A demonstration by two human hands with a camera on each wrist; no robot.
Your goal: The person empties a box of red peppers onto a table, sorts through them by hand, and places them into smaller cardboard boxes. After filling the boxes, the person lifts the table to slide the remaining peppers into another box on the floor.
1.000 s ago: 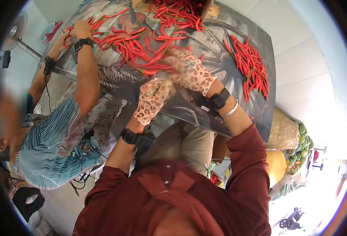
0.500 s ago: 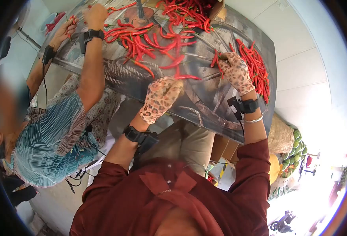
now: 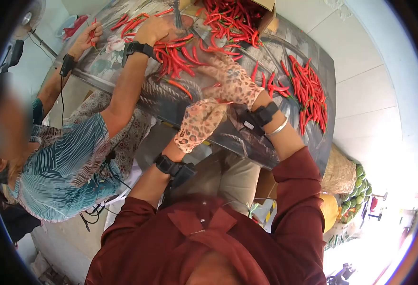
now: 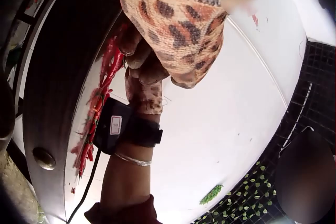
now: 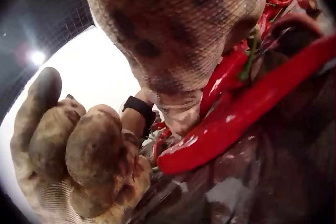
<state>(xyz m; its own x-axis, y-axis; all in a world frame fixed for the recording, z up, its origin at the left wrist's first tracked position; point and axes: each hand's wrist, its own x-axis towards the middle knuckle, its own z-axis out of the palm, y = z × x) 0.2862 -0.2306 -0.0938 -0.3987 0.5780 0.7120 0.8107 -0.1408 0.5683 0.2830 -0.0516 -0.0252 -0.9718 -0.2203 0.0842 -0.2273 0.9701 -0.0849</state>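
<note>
In the head view my left hand (image 3: pixel 201 123), in a leopard-print glove, has its fingers curled near the table's front edge; I see nothing clearly held in it. A red chili's tip (image 3: pixel 225 102) shows at its fingertips. Just above it my gloved right hand (image 3: pixel 235 80) reaches with spread, slightly blurred fingers towards the loose chilies (image 3: pixel 176 59). The right wrist view shows a large red chili (image 5: pixel 236 113) beside the right hand (image 5: pixel 168 35), with the curled left hand (image 5: pixel 86 155) at lower left. The left glove (image 4: pixel 173 27) partly hides the right hand (image 4: pixel 144 95) in the left wrist view.
A chili pile (image 3: pixel 307 92) lies on the table's right side. An open box (image 3: pixel 267 5) spills chilies at the back. At left another person's hand (image 3: pixel 154 29) reaches over chilies while the other hand (image 3: pixel 88 38) holds some. A sack (image 3: pixel 339 171) stands at right.
My right hand went right to the chili pile and has come back beside my left hand; a few chilies now lie just left of that pile. The other person's hand has moved right.
</note>
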